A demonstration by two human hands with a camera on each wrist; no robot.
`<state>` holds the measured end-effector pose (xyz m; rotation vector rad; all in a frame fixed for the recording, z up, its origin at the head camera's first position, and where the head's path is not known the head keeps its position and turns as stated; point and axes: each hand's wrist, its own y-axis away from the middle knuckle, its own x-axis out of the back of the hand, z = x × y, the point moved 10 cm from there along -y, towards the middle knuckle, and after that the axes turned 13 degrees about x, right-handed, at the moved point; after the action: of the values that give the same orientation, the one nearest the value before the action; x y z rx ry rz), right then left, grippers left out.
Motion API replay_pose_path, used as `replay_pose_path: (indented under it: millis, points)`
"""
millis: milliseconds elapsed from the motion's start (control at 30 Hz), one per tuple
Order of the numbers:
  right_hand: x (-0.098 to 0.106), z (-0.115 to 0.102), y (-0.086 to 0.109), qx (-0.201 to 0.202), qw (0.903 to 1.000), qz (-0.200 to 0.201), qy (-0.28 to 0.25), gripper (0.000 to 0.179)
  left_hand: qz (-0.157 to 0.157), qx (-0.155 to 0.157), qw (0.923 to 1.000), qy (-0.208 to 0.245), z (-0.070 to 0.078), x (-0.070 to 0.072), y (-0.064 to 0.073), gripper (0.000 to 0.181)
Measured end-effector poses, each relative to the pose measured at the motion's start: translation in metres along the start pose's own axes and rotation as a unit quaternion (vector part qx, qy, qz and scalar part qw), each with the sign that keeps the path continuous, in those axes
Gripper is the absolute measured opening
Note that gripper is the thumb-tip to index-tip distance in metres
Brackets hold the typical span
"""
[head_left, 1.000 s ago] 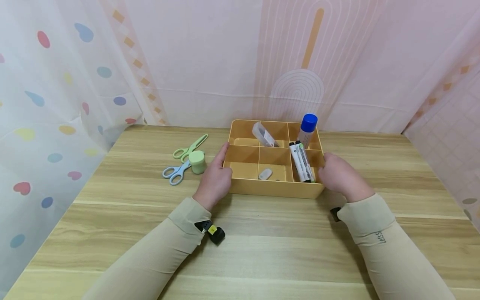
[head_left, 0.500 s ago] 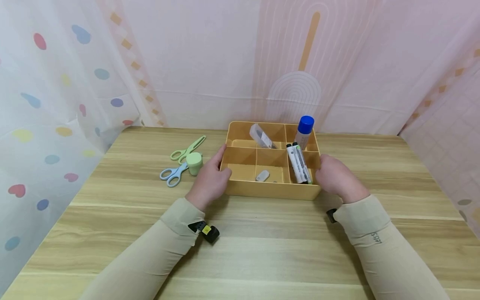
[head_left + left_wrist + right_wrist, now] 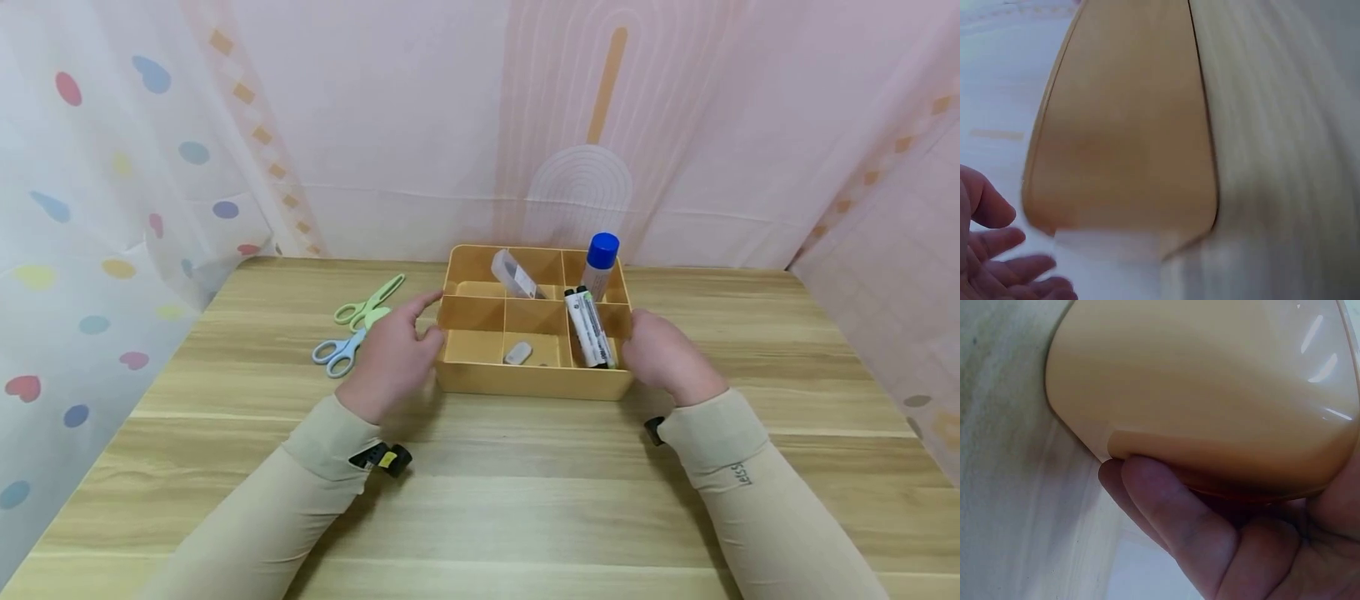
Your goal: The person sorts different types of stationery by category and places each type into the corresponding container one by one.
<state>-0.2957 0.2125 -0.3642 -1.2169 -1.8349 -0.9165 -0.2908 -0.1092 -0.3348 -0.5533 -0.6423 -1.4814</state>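
A yellow desk organizer [image 3: 534, 381] with several compartments stands on the table. My right hand [image 3: 666, 354] grips its right end wall; in the right wrist view the fingertips [image 3: 1147, 472] press against that wall. At the left end, my left hand [image 3: 395, 358] is apart from the organizer, fingers loosely bent around nothing; the left wrist view shows a gap beside the end wall [image 3: 1122, 125]. Inside the organizer are two markers [image 3: 588, 327], a blue-capped glue stick [image 3: 600, 265], a clear plastic case [image 3: 516, 273] and a small whitish piece [image 3: 518, 353].
Left of the organizer lie green-handled scissors [image 3: 352, 313] and blue-handled scissors [image 3: 339, 353]. A light green round-lidded container [image 3: 377, 317] is mostly hidden behind my left hand. A patterned curtain [image 3: 390, 125] hangs along the back edge of the wooden table [image 3: 510, 500].
My left hand has let go of the organizer's left end and moved left, now covering most of the green container. The right hand stays on its end. The head view has shifted slightly.
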Motion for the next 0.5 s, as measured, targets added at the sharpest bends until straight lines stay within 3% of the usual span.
replay_pose_path:
  millis: [133,233,333,500]
  points:
    - [0.001,-0.002,0.000,-0.003,1.0000,0.002,-0.001,0.049,0.053,-0.053,0.9945,-0.072,0.004,0.024,0.000,0.051]
    - [0.001,-0.002,0.001,-0.006,1.0000,0.001,-0.002,0.049,0.066,-0.064,0.9892,-0.115,0.003,0.038,-0.003,0.051]
    - [0.000,-0.001,0.001,-0.010,0.9999,-0.004,-0.008,0.050,0.043,-0.052,0.9851,-0.158,-0.004,0.044,-0.008,0.053]
    - [0.000,-0.001,0.002,-0.009,0.9999,0.000,-0.010,0.049,-0.025,-0.021,0.9725,-0.231,-0.024,0.037,-0.016,0.057]
